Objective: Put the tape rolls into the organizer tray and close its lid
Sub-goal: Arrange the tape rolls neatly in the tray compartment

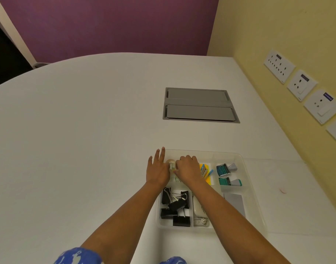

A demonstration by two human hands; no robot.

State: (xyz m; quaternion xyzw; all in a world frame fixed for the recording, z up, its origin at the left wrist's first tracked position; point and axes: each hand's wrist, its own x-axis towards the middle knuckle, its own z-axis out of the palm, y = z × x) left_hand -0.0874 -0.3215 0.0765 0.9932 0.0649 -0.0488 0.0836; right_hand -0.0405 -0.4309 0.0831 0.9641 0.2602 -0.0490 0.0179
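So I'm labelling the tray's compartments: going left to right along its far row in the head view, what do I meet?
Left hand → tape roll → right hand → yellow sticky notes → teal stamps, all within the clear organizer tray.

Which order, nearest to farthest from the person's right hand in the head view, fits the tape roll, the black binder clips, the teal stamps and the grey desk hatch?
1. Tape roll: touching the right hand, on its left.
2. Black binder clips: below it, in the tray's near-left compartment.
3. Teal stamps: to its right.
4. Grey desk hatch: far up the table.
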